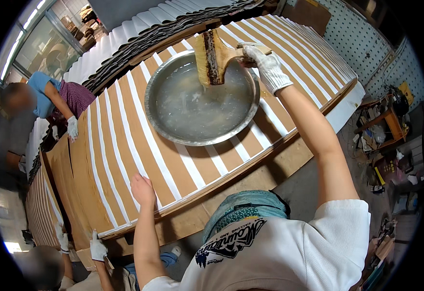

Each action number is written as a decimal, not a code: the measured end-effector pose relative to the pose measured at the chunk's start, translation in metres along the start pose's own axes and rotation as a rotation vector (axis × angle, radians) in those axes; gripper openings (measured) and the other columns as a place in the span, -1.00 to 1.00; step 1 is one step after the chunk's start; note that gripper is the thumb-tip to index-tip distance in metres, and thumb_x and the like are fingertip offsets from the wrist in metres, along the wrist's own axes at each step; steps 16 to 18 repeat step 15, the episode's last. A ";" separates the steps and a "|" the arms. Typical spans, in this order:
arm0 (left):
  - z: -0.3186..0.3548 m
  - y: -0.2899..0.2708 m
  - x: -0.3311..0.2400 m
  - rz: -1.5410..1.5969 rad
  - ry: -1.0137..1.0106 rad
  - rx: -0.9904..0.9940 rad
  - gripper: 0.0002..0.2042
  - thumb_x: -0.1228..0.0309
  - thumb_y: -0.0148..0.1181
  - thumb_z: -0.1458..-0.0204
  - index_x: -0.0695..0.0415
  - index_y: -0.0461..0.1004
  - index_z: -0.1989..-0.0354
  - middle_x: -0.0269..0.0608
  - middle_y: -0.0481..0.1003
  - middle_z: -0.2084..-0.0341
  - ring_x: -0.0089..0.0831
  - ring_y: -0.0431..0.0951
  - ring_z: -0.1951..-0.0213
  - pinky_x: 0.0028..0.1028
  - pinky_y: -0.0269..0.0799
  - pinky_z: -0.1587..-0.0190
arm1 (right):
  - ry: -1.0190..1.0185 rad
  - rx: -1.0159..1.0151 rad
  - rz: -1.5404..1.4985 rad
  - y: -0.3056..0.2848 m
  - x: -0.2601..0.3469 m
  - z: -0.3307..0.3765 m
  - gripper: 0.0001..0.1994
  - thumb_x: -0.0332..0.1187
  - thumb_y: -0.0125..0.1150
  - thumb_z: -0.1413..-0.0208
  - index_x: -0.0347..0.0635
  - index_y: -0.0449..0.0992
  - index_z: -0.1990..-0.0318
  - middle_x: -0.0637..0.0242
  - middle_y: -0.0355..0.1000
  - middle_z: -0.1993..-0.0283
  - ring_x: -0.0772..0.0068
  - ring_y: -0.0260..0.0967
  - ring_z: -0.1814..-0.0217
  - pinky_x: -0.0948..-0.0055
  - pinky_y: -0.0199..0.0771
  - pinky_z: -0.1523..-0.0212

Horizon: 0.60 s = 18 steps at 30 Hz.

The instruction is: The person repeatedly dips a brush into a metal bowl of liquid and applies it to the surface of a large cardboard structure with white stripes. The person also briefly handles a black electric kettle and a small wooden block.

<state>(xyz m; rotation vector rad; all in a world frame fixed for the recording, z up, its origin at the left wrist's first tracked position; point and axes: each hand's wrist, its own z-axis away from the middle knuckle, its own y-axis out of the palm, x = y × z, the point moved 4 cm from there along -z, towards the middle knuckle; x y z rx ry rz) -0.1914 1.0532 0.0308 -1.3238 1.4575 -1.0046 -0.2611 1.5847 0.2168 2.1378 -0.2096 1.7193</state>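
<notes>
My gloved right hand point(266, 68) is closed round the wooden handle of a wide brush point(214, 58), holding it up over the far side of a round metal basin point(150, 114). The brush has yellowish bristles and a dark-stained band along its head. Cloudy greyish liquid point(192, 102) fills much of the basin, which stands on overlapping brown sheets point(168, 167) with white strips between them. Bare, my left hand point(143, 190) is at the sheets' near edge, left of the basin, its fingers curled together; nothing shows in them.
Two co-workers are at the left: one person in a blue top point(42, 94) leans over the sheets, and another's gloved hand point(98, 248) touches their near left end. Grey corrugated stacks point(139, 24) lie behind. A cluttered wooden stand point(391, 119) is at the right.
</notes>
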 end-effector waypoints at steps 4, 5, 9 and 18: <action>-0.025 0.013 0.015 0.200 -0.085 0.141 -0.77 0.34 0.17 -0.14 0.24 0.35 0.20 -0.05 0.48 0.37 -0.11 0.53 0.26 -0.17 0.48 0.20 | 0.006 -0.029 -0.005 -0.019 -0.009 -0.015 -0.68 -0.26 0.22 -0.20 -0.27 0.61 0.00 0.26 0.64 0.26 0.42 0.58 0.22 0.52 0.49 0.05; -0.038 0.023 0.022 0.420 -0.148 0.182 -0.76 0.32 0.19 -0.15 0.23 0.36 0.19 -0.10 0.48 0.41 -0.19 0.53 0.32 -0.23 0.49 0.24 | -0.013 -0.014 0.019 -0.025 -0.017 -0.025 -0.68 -0.27 0.22 -0.19 -0.26 0.61 -0.02 0.25 0.64 0.26 0.41 0.58 0.23 0.52 0.49 0.06; -0.071 0.002 -0.040 1.162 -0.378 0.284 -0.73 0.15 0.07 -0.31 0.13 0.40 0.15 -0.33 0.45 0.53 -0.58 0.47 0.54 -0.54 0.41 0.50 | 0.008 0.038 -0.010 -0.031 -0.018 -0.030 -0.66 -0.36 0.21 -0.17 -0.30 0.61 -0.06 0.25 0.64 0.25 0.41 0.56 0.24 0.49 0.49 -0.01; -0.089 -0.015 -0.109 1.479 -0.596 0.277 -0.64 0.00 -0.09 -0.36 0.05 0.38 0.00 -0.26 0.50 0.43 -0.50 0.52 0.53 -0.56 0.38 0.54 | 0.118 0.225 0.008 -0.039 -0.035 -0.046 -0.53 -0.11 0.17 -0.20 -0.20 0.55 -0.15 0.27 0.64 0.14 0.52 0.44 -0.16 0.36 0.03 -0.40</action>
